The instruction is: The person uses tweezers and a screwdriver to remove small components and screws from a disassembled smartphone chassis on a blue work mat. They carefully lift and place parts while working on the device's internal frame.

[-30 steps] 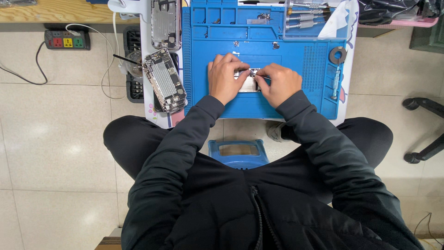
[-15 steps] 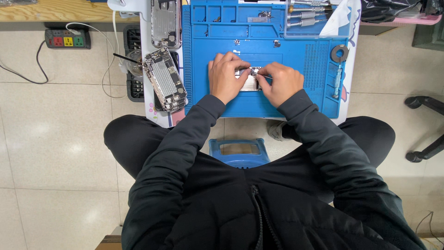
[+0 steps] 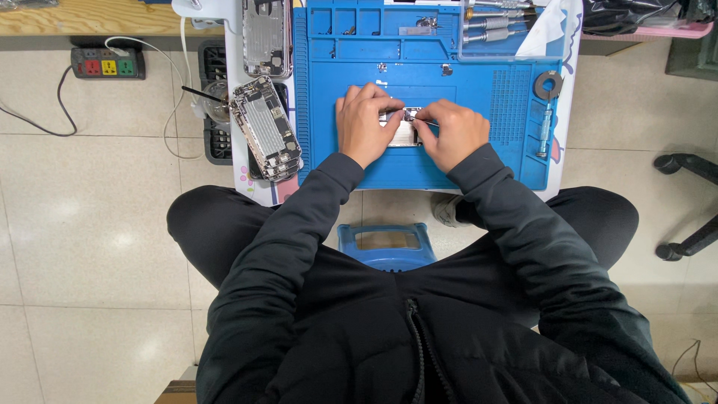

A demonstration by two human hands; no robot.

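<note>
Blue repair mat point(image 3: 479, 161) underlies both hands: left hand point(image 3: 365, 123) steadies a phone part point(image 3: 404, 133); right hand point(image 3: 455, 133) pinches tweezers point(image 3: 423, 118), mid-disassembly.

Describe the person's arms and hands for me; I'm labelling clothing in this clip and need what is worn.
Both arms are covered to the wrist by long dark, near-black sleeves of smooth fabric with snug cuffs. The left hand and right hand are bare: no gloves. I can make out no rings, watch or straps, and no markings on the sleeves.
</note>
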